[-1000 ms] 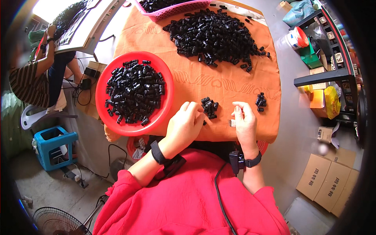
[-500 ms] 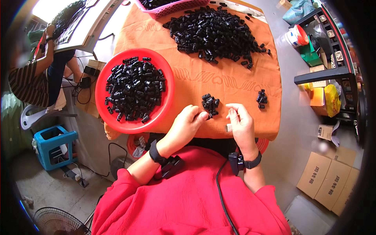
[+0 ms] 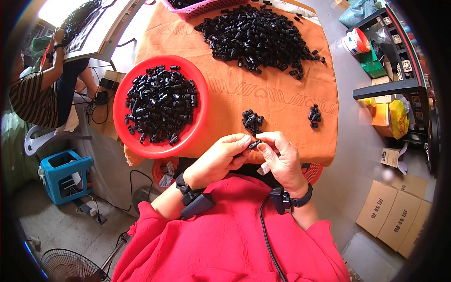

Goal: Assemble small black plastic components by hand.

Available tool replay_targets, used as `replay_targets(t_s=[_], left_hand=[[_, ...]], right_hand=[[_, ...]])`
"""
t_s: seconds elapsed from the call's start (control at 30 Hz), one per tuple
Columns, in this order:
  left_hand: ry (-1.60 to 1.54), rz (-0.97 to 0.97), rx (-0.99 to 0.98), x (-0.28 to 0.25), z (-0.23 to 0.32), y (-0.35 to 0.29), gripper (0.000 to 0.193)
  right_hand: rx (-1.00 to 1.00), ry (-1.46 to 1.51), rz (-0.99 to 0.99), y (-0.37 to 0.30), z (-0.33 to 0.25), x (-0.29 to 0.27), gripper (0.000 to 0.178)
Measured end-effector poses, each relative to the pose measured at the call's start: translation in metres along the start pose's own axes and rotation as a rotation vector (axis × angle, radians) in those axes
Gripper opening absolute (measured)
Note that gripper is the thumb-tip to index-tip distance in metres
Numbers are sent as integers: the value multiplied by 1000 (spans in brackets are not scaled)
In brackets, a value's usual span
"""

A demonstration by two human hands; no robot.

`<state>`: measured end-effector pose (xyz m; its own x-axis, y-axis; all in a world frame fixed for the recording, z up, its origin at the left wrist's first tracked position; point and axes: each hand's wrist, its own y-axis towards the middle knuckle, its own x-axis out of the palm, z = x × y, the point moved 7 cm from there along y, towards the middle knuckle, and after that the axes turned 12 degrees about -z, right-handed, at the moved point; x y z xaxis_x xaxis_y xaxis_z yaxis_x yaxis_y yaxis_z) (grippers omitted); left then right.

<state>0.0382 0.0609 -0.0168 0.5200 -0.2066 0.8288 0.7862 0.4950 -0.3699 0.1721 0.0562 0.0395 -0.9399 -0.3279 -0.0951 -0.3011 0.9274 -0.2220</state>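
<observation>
My left hand (image 3: 220, 157) and my right hand (image 3: 281, 160) meet at the table's near edge. Between their fingertips is a small black plastic part (image 3: 254, 144); the right thumb and forefinger pinch it, and the left thumb and fingers close on its other side. A small whitish piece (image 3: 264, 168) shows under the right hand's curled fingers; I cannot make out what it is. Just beyond the fingers lies a little cluster of similar black parts (image 3: 252, 122). A second small cluster (image 3: 314, 116) sits farther right on the orange cloth (image 3: 225, 108).
To the left, a red basin (image 3: 203, 113) holds many black parts. A large black heap (image 3: 256, 40) covers the far side, near a pink basket (image 3: 206, 10). A co-worker (image 3: 35, 96) sits at far left. Shelving (image 3: 390, 91) and cardboard boxes (image 3: 390, 211) stand right.
My hands were apart and have come together, the right moving left and the left slightly right. A black part now shows between their fingertips.
</observation>
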Motion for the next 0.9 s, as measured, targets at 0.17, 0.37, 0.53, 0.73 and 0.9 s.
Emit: replay_targets(t_s=[0.17,0.37,0.53,0.73,0.9], left_hand=[[-86,-35,-1,4,-1,-2,18],[-104,-48,-10,2,-6,-1,16],[-132,-67,-18,-2,-12,1,17],[-161,-57,-7,-1,-15,2,17],[-149,-33,8,-3,-17,2,16]], right_hand=[[-20,17,19,-1,-3,-1,16],[27,36,29,-1,1,-1,15],[82,71,28,-1,3,2,13],[60,54,53,-1,7,2,13],[69,-18,-22,-2,6,4,11]])
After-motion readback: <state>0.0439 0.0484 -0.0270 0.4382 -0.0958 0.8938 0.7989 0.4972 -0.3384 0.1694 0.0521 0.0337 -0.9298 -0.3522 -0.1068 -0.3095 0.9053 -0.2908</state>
